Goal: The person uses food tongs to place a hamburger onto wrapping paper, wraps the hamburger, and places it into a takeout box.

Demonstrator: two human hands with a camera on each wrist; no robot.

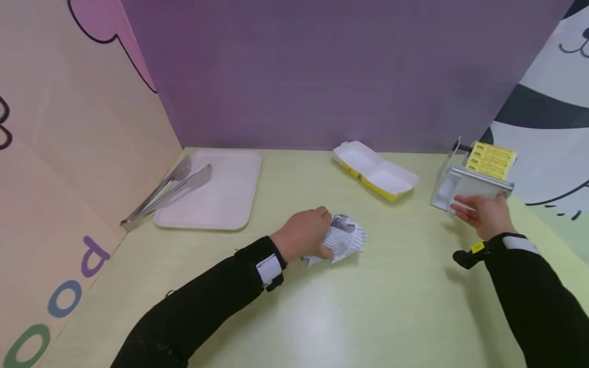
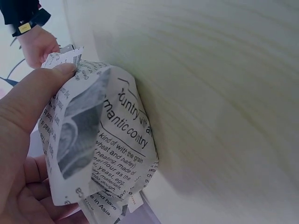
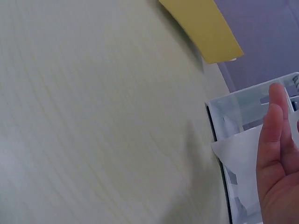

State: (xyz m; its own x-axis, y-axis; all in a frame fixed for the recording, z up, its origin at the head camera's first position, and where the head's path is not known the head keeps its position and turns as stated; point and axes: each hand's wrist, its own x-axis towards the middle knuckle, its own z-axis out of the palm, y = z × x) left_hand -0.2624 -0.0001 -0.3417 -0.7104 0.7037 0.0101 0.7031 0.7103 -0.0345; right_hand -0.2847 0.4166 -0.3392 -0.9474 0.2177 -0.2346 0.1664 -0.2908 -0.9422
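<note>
My left hand grips a crumpled newsprint-patterned paper wrap just over the table. In the left wrist view, the thumb presses on the printed paper and the other fingers curl beneath it; whatever it wraps is hidden. At the right, my right hand is at the front of a label dispenser with a toothed edge. Its roll of yellow printed labels shows on top. In the right wrist view, straight fingers lie in front of a white strip hanging from the dispenser.
An unfolded white and yellow food box lies at the back, left of the dispenser. On the left is a pale tray, with metal tongs lying across its left side. A purple wall closes off the back.
</note>
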